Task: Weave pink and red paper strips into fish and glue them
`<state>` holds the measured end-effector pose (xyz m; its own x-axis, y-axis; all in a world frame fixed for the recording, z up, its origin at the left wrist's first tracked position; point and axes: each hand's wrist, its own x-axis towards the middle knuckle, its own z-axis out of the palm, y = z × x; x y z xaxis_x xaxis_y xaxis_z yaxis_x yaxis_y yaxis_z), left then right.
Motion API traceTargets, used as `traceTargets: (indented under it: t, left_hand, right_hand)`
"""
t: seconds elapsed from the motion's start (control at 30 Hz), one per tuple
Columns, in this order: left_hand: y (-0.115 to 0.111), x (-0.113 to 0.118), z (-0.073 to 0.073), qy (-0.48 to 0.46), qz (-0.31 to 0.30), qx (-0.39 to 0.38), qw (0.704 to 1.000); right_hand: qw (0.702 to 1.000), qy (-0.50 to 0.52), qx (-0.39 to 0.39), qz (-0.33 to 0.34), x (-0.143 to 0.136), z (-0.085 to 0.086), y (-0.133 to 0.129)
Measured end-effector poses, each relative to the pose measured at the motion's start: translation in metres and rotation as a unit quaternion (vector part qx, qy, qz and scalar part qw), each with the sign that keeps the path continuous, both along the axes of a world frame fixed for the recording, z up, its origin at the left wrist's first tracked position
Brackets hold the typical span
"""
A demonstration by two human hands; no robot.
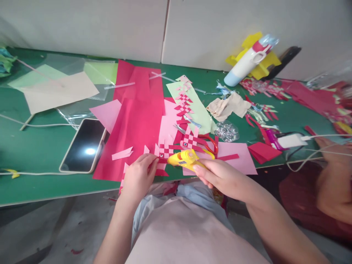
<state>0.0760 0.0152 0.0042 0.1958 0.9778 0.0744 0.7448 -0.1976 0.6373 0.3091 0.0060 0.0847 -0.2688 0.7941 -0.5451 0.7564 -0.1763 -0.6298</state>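
My right hand (216, 174) grips a yellow glue gun (185, 157), its nozzle pointing left at a woven pink-and-red paper fish (166, 149) with a small round eye. The fingers of my left hand (141, 174) are pinched together at the left edge of that fish, close to the nozzle. Just above the glue gun lies another checkered paper fish (189, 140). Scissors with orange-red handles (213, 145) are partly hidden beneath it. Large red paper sheets (139, 121) spread under and behind my left hand.
A phone (82, 146) lies on the green table (35, 143) at left. A row of small woven fish (183, 98) rests on pale green paper. Right of them are a bag of eyes (227, 131), a cloth (227, 106), a bottle (247, 64) and another person's arm (334, 183).
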Motion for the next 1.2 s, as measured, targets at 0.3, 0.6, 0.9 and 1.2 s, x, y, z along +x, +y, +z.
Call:
traceTargets:
  t: [0.3, 0.6, 0.9, 1.2]
  left_hand:
    - [-0.001, 0.005, 0.002, 0.057, -0.015, 0.028, 0.998]
    - [-0.015, 0.018, -0.004, 0.161, -0.031, 0.095, 0.982]
    - [-0.023, 0.021, -0.010, 0.236, -0.067, 0.149, 0.958]
    - [-0.023, 0.018, -0.010, 0.264, -0.118, 0.155, 0.945]
  right_hand:
    - [0.988, 0.123, -0.050, -0.081, 0.020, -0.002, -0.002]
    - [0.973, 0.168, -0.033, -0.155, 0.033, 0.002, -0.005]
    - [0.973, 0.177, -0.029, -0.148, 0.037, -0.001, -0.005]
    - [0.975, 0.181, -0.038, -0.126, 0.034, -0.003, -0.004]
